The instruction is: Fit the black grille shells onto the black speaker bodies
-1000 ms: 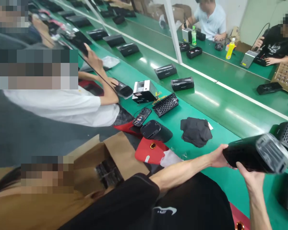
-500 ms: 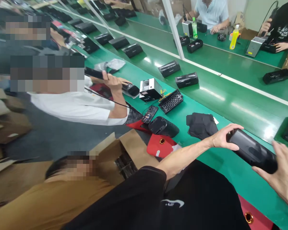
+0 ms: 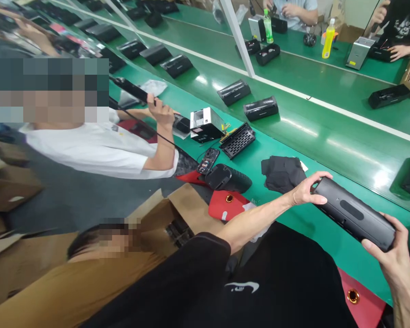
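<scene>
Nearest, the person's black T-shirt (image 3: 242,273) with its white logo fills the lower middle, and red fabric (image 3: 365,291) with a brass eyelet (image 3: 353,296) shows beside it at the bench edge. Just beyond, over the green benchtop (image 3: 317,232), both bare hands are clamped on one black speaker housing (image 3: 353,209): the left hand (image 3: 309,190) grips its left end and the right hand (image 3: 392,241) its right end, thumbs on the near side. The housing slants down to the right, an oval panel on its visible face; whether it touches the bench I cannot tell. To the left, a co-worker in a brown shirt (image 3: 116,284) bends beside an open cardboard box (image 3: 198,207). Past the left forearm, a pile of black cloth pieces (image 3: 282,173) lies on the bench; left of it are a second cylindrical housing (image 3: 228,177), a smartphone (image 3: 208,160), a perforated black casing (image 3: 238,140) and a white-and-black boxy device (image 3: 207,124). Near that device, a co-worker in a white T-shirt (image 3: 99,150) holds a black corded tool (image 3: 135,91). Farther out, two glossy housings (image 3: 261,108) lie on the green belt (image 3: 328,130), behind which runs a white strip (image 3: 348,117). On the far side stand a green bottle (image 3: 268,29), a yellow bottle (image 3: 328,41) and a silver box-shaped device (image 3: 360,53), with two more co-workers seen in part.
</scene>
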Action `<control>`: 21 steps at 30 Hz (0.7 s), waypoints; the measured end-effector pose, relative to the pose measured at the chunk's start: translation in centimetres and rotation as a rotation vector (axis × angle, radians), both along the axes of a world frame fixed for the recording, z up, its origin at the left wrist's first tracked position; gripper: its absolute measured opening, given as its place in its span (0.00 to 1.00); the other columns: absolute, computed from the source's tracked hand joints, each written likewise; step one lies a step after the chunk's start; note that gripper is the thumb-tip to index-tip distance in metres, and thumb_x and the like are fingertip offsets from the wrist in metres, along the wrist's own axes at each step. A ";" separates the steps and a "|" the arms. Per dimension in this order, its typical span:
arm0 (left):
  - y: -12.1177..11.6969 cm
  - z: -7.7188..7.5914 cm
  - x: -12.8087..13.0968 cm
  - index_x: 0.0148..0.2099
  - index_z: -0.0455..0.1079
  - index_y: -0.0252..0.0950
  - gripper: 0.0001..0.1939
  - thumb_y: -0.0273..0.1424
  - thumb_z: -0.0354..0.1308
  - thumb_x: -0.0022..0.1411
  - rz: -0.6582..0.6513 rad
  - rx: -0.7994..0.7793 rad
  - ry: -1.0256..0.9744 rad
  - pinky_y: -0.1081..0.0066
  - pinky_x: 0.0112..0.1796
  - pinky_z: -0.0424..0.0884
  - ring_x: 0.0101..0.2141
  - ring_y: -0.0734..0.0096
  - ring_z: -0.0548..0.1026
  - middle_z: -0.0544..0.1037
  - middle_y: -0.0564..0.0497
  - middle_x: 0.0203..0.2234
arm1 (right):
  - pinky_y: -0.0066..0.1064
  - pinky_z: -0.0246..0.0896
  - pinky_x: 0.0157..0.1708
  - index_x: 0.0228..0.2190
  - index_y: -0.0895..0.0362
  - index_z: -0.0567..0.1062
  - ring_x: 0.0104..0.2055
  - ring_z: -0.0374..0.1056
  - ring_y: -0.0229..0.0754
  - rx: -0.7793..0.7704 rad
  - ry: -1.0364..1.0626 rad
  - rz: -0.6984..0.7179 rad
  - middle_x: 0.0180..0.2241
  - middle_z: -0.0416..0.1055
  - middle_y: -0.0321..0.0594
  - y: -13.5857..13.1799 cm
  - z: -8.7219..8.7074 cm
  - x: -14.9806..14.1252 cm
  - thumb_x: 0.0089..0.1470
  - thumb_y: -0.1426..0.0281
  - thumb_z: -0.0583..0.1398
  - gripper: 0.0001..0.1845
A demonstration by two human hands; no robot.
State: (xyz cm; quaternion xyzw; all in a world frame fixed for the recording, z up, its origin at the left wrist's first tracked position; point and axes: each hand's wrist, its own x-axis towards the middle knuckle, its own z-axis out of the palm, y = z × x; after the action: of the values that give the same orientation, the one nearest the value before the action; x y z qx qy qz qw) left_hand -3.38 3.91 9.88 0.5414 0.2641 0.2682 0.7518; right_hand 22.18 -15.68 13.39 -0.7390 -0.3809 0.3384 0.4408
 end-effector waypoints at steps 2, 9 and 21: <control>-0.4 -0.6 -0.2 0.64 0.67 0.40 0.47 0.48 0.77 0.45 -0.002 -0.040 -0.004 0.62 0.48 0.72 0.46 0.59 0.74 0.74 0.46 0.48 | 0.59 0.51 0.67 0.70 0.48 0.60 0.68 0.59 0.66 -0.055 0.068 0.020 0.70 0.59 0.52 -0.6 0.0 0.1 0.36 0.48 0.78 0.65; -1.5 -0.3 -1.4 0.65 0.66 0.41 0.46 0.48 0.77 0.48 -0.054 -0.014 0.065 0.62 0.50 0.72 0.50 0.57 0.74 0.73 0.45 0.53 | 0.55 0.56 0.65 0.65 0.47 0.66 0.65 0.62 0.62 -0.043 0.220 -0.052 0.67 0.63 0.50 -2.1 -1.1 -0.9 0.39 0.52 0.78 0.55; -3.2 -7.4 -0.6 0.70 0.66 0.44 0.47 0.50 0.74 0.51 -0.013 -0.218 0.249 0.56 0.60 0.67 0.56 0.53 0.73 0.75 0.46 0.55 | 0.34 0.69 0.41 0.62 0.47 0.71 0.47 0.69 0.47 -0.273 0.468 -0.244 0.53 0.70 0.42 -1.2 -5.4 -1.6 0.41 0.48 0.76 0.49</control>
State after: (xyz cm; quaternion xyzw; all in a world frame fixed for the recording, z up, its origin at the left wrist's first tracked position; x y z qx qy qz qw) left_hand -3.97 0.67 2.53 0.4872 0.3795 0.1639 0.7692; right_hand 20.53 -16.84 7.95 -0.7336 -0.1282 0.4922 0.4507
